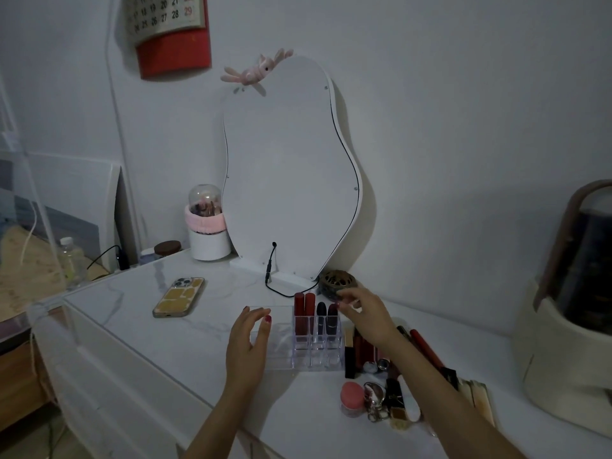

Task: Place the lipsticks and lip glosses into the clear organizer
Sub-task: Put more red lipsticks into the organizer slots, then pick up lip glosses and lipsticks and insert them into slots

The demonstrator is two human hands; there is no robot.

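On the white marble-look dresser top stands the clear organizer, four lipsticks upright in its back row. The left hand rests on it, fingers straight. The right hand hovers beside, loosely curled, holding nothing visible. Loose lipsticks and glosses lie right.

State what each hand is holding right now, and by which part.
Left hand rests flat against the clear acrylic organizer's left side, gripping nothing. Right hand hovers beside it, apparently empty.
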